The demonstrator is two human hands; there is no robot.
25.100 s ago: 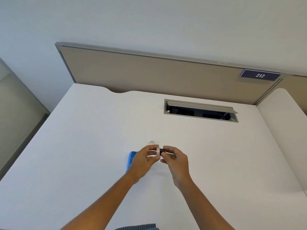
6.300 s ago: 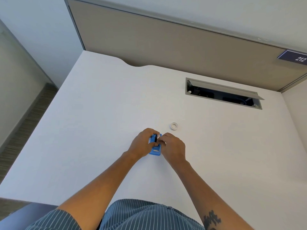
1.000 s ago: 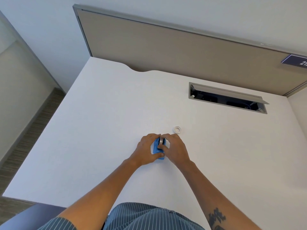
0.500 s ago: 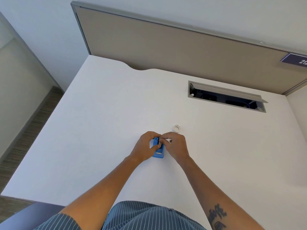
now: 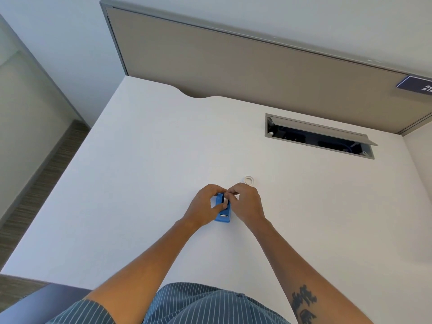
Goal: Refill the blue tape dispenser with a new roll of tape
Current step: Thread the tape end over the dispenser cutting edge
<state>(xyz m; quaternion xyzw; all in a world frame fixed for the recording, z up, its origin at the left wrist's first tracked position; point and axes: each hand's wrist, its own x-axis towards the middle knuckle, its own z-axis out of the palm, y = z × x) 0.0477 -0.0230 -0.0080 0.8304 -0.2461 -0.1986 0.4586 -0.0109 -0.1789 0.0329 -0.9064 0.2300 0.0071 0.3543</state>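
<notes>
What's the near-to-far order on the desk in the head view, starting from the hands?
Blue tape dispenser held between the left hand and right hand → small white ring lying on the desk → open cable hatch → beige partition panel.

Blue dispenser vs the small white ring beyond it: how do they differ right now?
The blue dispenser is blocky and elongated; the white ring is small, round and hollow. The dispenser sits between the left hand and right hand, both on it; the ring lies flat, untouched, past the right hand. Both rest on the white desk.
</notes>
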